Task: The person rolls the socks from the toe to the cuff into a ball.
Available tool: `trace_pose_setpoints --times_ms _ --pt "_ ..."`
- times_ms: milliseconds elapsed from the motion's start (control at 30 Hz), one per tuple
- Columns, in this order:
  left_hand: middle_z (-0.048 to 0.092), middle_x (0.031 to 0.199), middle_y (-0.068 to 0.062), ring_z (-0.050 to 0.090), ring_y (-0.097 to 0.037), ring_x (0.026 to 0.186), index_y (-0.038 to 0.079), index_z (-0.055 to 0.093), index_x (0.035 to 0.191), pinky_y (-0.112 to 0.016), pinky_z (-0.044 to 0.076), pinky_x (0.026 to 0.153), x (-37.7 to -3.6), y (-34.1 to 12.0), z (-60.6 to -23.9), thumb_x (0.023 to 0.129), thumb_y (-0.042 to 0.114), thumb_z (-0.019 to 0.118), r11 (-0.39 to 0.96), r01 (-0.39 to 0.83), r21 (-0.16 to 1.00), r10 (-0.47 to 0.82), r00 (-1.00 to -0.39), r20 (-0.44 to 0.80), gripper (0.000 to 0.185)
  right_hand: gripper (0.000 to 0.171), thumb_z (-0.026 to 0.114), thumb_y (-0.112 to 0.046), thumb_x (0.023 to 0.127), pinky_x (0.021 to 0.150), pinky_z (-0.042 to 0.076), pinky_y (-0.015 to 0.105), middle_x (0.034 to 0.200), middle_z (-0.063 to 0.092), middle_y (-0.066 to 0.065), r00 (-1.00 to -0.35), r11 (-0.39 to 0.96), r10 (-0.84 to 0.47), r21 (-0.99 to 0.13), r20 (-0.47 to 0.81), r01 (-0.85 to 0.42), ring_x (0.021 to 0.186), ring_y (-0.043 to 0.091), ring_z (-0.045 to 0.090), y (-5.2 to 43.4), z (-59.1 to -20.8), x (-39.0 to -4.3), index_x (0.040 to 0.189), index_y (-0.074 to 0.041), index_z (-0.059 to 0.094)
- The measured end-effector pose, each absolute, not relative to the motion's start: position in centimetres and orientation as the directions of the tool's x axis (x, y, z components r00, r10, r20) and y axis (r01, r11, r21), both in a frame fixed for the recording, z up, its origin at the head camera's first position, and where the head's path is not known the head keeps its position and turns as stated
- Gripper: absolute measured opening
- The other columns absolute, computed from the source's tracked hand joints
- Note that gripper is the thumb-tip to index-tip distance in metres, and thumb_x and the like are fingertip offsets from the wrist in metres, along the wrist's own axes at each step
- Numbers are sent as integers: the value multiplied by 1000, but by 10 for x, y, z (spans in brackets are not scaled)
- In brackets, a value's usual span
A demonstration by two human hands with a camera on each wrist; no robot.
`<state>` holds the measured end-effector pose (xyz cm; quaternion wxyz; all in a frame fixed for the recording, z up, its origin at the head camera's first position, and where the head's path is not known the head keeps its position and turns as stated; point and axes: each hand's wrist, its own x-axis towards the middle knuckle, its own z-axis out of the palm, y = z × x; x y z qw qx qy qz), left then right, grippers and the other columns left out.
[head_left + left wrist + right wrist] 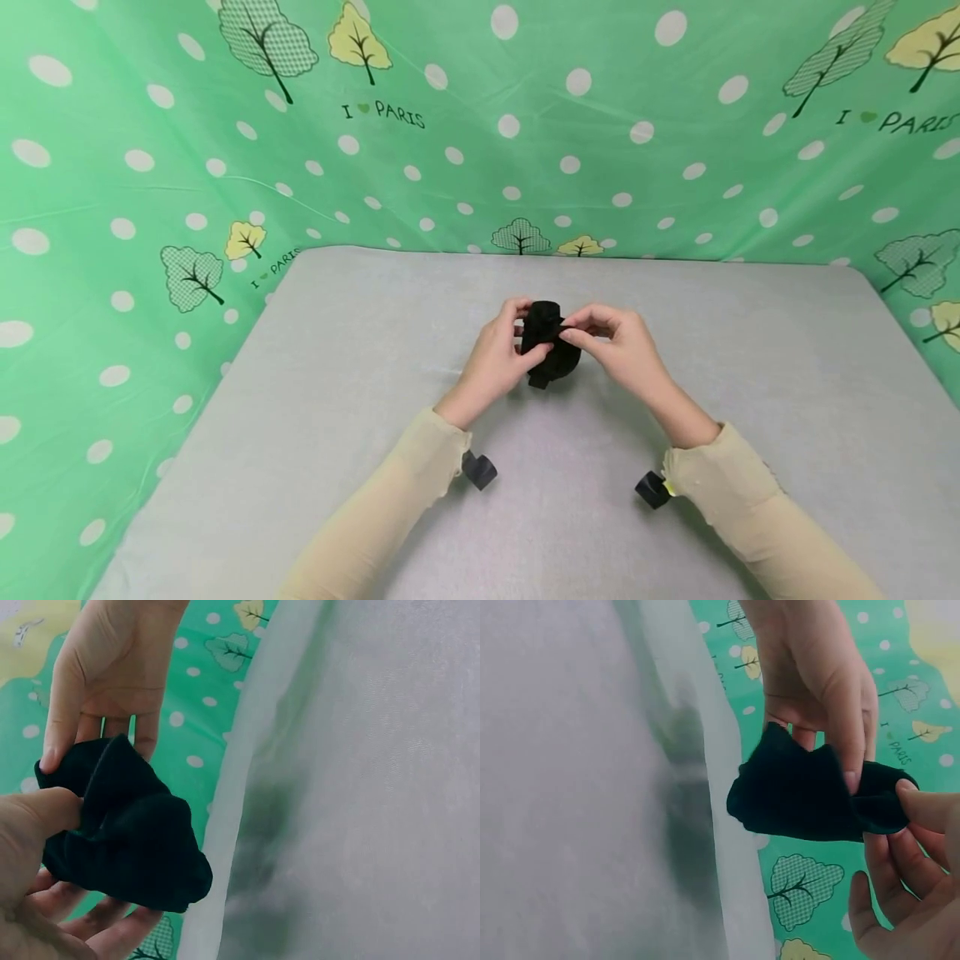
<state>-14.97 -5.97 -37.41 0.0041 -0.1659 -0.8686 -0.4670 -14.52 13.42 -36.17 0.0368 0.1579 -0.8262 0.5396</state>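
A small bundle of soft black cloth [551,354], sock-like and folded over itself, is held up between both hands above the table. My left hand [500,354] grips its left side, the thumb across the front and the fingers behind. On the other side my right hand [618,342] pinches the upper right edge of the bundle [795,791] between thumb and fingers. In the left wrist view the bundle [142,832] shows a raised fold beside the left thumb [45,810]. Its exact kind I cannot tell.
A grey cloth-covered table [337,350] lies under the hands. Behind it and to the sides hangs a green sheet [465,117] with white dots and printed trees. Small black devices [480,471] hang by both wrists, close over the table.
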Motion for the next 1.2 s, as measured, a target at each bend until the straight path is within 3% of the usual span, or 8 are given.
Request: trace_pose_setpoints --times_ms 200,500,767,933,1200 --pt "62 134 -14 66 -30 114 5 54 135 -41 56 94 -152 -59 -375 90 12 72 533 303 790 315 -938 147 49 10 64 -8 97 80 49 19 96 72 14 -927 408 -316 -853 201 -324 88 3 61 137 -358 -146 99 -1 70" --pt "65 127 -13 65 -26 115 5 60 129 -34 57 93 -152 -52 -375 87 4 72 517 393 761 416 -892 178 43 9 61 -10 98 76 44 25 91 67 9 -881 425 -449 -831 150 -359 84 12 56 140 -341 -152 97 -4 68" --pt "66 122 -13 66 -23 111 2 63 123 -28 57 91 -143 -49 -372 86 1 73 468 448 761 470 -856 215 39 13 59 -9 99 72 49 24 83 68 -5 -861 316 -506 -917 54 -243 77 10 61 152 -328 -165 93 1 65" --pt "68 116 -13 67 -23 107 1 64 117 -24 57 89 -134 -49 -369 85 -2 74 372 436 819 444 -859 256 34 13 59 -11 99 75 50 26 78 70 -9 -856 236 -516 -966 -31 -108 74 12 65 160 -327 -168 88 -10 67" --pt "68 108 -15 68 -24 101 0 61 107 -21 57 87 -123 -49 -361 81 -9 74 229 576 785 386 -794 470 30 21 55 -5 99 76 50 27 75 70 -7 -795 55 -606 -998 -1 -40 73 10 63 161 -324 -170 85 -15 69"
